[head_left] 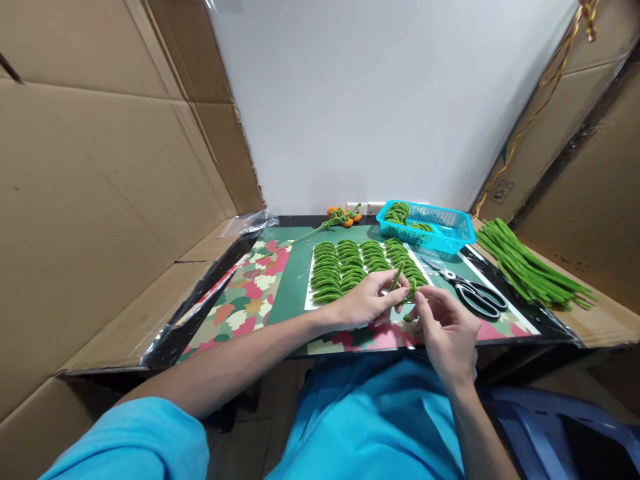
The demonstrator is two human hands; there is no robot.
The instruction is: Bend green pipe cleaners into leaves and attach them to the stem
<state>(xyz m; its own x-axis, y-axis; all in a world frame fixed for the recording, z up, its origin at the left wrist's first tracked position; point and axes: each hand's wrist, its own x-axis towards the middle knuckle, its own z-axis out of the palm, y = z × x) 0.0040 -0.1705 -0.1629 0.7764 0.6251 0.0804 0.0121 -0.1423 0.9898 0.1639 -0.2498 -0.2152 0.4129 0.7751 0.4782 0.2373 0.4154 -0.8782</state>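
Note:
Between both hands is a green fuzzy stem (411,291), bent, near the table's front edge. My left hand (373,298) pinches it from the left, with one end sticking up past the fingers. From the right, my right hand (444,320) holds it between thumb and fingertips. Just behind the hands, a white sheet (309,305) carries several columns of curved green pieces (327,273). Black-handled scissors (473,290) lie partly open to the right of the sheet.
A blue basket (445,230) with green pieces stands at the back. Long green stems (530,267) lie in a bundle at the right. An orange flower (345,215) on a green stem lies at the back. Cardboard walls (100,167) flank the table.

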